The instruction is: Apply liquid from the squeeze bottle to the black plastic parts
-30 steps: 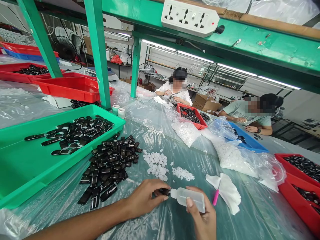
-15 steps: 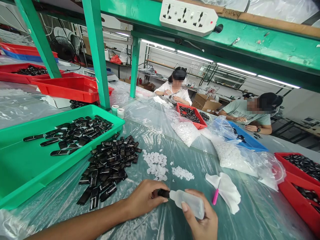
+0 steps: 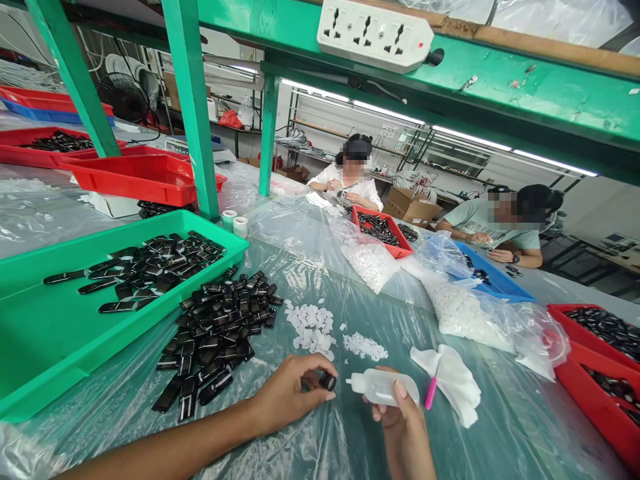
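My left hand (image 3: pixel 295 390) pinches a small black piece (image 3: pixel 327 381) between thumb and fingers, its end turned toward me. Across a short gap, my right hand (image 3: pixel 400 413) is closed round a translucent squeeze bottle (image 3: pixel 383 388), held on its side with the nozzle pointing left at the black piece. Left of my hands lies a heap of glossy black pieces (image 3: pixel 220 327) on the plastic-covered table. Just beyond the hands are a pile of white bits (image 3: pixel 311 327) and a smaller pile of finer white bits (image 3: pixel 365 347).
A green tray (image 3: pixel 60 333) with black pieces stands at the left. Right of my hands lie a white cloth (image 3: pixel 457 387) and a pink-handled tool (image 3: pixel 431 393). Red trays (image 3: pixel 590 393) stand at the right edge. A green frame (image 3: pixel 475 80) crosses overhead. Two people sit opposite.
The bottle's nozzle has come away from the black piece. My right hand has turned the bottle nearly level, and my left hand has tilted the piece so its end faces me.
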`<state>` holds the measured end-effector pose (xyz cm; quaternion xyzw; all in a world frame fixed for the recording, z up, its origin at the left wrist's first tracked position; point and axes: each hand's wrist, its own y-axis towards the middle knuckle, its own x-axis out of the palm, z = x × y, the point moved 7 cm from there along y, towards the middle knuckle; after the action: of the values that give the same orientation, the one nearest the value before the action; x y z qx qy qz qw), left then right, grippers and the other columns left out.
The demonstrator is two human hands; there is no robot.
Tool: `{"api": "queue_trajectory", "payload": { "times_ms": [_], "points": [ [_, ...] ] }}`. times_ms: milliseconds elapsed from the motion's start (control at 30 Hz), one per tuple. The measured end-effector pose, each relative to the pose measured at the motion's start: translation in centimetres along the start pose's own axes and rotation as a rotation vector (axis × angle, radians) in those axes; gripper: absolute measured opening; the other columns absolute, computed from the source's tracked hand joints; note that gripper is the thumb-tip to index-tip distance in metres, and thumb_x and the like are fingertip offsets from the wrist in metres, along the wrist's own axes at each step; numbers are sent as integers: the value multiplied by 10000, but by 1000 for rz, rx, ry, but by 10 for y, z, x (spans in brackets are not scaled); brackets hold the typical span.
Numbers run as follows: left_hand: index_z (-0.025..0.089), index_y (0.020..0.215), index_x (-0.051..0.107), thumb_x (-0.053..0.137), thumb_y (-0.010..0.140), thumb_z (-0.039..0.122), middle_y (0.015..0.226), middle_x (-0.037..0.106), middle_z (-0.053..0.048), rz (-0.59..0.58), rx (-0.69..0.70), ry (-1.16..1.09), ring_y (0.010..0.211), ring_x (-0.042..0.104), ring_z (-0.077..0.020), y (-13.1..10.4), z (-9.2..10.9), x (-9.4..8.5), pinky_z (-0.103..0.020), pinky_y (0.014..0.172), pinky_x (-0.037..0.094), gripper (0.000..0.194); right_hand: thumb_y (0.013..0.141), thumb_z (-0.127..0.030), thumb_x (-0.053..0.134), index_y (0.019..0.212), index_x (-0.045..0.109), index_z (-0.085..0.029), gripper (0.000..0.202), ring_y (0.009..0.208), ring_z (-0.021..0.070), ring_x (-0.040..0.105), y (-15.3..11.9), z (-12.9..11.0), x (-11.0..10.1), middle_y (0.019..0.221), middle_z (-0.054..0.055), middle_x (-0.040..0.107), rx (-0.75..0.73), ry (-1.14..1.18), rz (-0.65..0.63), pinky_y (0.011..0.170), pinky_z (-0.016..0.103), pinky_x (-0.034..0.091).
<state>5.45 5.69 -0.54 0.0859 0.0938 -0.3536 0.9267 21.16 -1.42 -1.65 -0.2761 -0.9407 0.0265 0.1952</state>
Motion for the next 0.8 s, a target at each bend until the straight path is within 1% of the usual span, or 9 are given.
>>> {"api": "queue_trajectory", "payload": {
  "times_ms": [100, 167, 233, 300, 367, 433, 567, 700, 800],
  "points": [
    [194, 942, 622, 621, 759, 227, 921, 644, -34, 0, 17, -25, 706, 598, -140, 0, 1, 0, -232, 668, 476, 186, 781, -494, 549, 867, 603, -209, 302, 457, 136, 472, -1, 2, 6, 483, -52, 481, 56, 99, -40, 573, 316, 445],
    [193, 941, 620, 612, 767, 231, 936, 643, -38, -1, 20, -30, 705, 594, -139, 0, 1, 0, -235, 671, 475, 179, 783, -492, 545, 857, 609, -214, 294, 447, 126, 461, -1, 3, 7, 493, -52, 482, 74, 154, -51, 594, 333, 460],
    [193, 946, 621, 609, 772, 243, 932, 643, -41, -4, 16, -29, 708, 590, -142, 0, 1, 0, -236, 667, 472, 182, 769, -493, 564, 869, 614, -206, 308, 451, 129, 472, 1, 5, 4, 497, -45, 492, 79, 147, -57, 593, 335, 466],
    [191, 948, 624, 618, 768, 257, 909, 645, -39, -6, 2, -20, 700, 586, -143, 0, 1, 0, -234, 656, 467, 192, 746, -511, 583, 888, 614, -190, 352, 473, 149, 504, 3, 6, 1, 500, -30, 512, 73, 72, -60, 568, 326, 465],
    [187, 939, 628, 634, 757, 268, 877, 648, -34, -3, -9, 0, 683, 583, -141, 0, 0, 0, -225, 633, 454, 199, 728, -513, 604, 912, 607, -177, 384, 512, 166, 527, 2, 4, -2, 525, -12, 542, 37, -13, -45, 526, 293, 445],
    [183, 923, 632, 651, 745, 280, 835, 650, -27, 10, -14, 33, 663, 578, -139, 0, 0, -1, -206, 580, 426, 203, 722, -500, 618, 921, 600, -169, 386, 526, 161, 519, -1, -2, -3, 552, -4, 562, -21, -92, -14, 502, 265, 420],
    [181, 897, 636, 671, 729, 313, 755, 643, -13, 25, -14, 89, 629, 568, -137, -1, 2, -3, -180, 492, 361, 216, 683, -499, 653, 903, 604, -168, 401, 524, 150, 502, -11, -14, 2, 650, 22, 609, -104, -239, 43, 512, 265, 421],
    [187, 893, 642, 668, 735, 304, 794, 648, -13, -1, 29, 107, 644, 559, -132, -1, 6, -2, -181, 520, 376, 198, 629, -494, 694, 866, 624, -180, 399, 568, 163, 532, -18, -21, 5, 693, 32, 605, -191, -368, 65, 505, 246, 430],
    [183, 891, 641, 657, 747, 287, 790, 642, -12, -19, 51, 118, 648, 549, -128, -1, 8, -1, -184, 546, 389, 178, 620, -474, 701, 846, 640, -188, 369, 614, 168, 555, -23, -24, 7, 772, 45, 612, -285, -442, 68, 516, 234, 441]
  ]
}}
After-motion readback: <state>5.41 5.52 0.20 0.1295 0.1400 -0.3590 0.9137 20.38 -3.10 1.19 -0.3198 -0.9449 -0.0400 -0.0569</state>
